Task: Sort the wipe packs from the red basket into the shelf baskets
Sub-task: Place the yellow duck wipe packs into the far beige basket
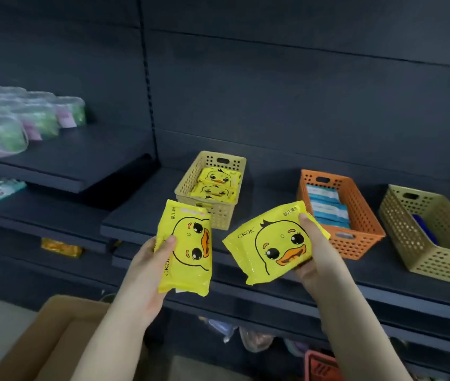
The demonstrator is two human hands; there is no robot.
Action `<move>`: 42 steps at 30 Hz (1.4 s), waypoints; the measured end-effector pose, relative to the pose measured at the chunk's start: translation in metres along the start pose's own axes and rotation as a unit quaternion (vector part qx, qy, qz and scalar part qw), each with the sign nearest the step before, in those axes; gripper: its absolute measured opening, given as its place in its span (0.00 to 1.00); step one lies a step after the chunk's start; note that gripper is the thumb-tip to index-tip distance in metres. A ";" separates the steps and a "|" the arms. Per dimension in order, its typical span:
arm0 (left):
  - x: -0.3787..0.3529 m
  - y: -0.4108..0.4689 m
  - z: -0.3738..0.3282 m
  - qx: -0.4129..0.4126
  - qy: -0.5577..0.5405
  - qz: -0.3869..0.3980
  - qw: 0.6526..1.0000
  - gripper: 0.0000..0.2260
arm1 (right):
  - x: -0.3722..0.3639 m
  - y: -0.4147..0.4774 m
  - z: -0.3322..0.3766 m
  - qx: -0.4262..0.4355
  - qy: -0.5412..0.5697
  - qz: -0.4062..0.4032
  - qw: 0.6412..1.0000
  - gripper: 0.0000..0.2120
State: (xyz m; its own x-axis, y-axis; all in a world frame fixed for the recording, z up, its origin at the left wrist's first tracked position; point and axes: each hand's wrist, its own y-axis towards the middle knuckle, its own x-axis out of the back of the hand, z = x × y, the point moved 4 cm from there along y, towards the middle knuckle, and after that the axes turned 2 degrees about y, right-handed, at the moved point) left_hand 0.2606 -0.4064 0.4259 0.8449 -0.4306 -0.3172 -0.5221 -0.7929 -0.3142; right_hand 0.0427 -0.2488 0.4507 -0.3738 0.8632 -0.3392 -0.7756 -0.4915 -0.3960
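L hand [152,259] grips duck wipe pack [188,243], long axis upright, thumb on front. Yellow shelf basket [222,218] w/ matching packs lies straight ahead, above both hands, nearer L. 2nd duck pack [270,240], tilted, gripped by R hand [314,251] at right edge.

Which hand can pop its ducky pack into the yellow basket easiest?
Left, probably. The left hand holds the left pack just in front of the yellow basket, which already has duck packs. The right hand and right pack are further right, nearer the orange basket.
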 end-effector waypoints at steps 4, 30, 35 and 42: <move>0.007 0.042 -0.016 -0.005 0.006 -0.018 1.000 0.10 | -0.031 0.035 0.013 0.055 -0.094 -0.031 0.994 0.16; -0.012 0.363 -0.100 0.030 0.007 0.025 0.999 0.12 | -0.210 0.291 -0.011 0.013 -0.562 0.004 0.827 0.25; -0.031 0.389 -0.093 0.066 0.017 0.084 0.994 0.12 | -0.227 0.284 -0.023 0.132 -0.691 -0.057 0.708 0.38; -0.025 0.405 -0.101 0.077 0.009 0.076 0.994 0.12 | -0.227 0.296 -0.063 0.074 -0.750 0.050 0.655 0.26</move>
State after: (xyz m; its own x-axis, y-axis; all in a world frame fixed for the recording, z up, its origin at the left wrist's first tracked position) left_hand 0.0396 -0.7603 0.3967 0.7559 -0.5494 -0.3560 -0.6546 -0.6429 -0.3977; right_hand -0.0703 -0.5972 0.3568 -0.4194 0.0236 0.9075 -0.7085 -0.6335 -0.3110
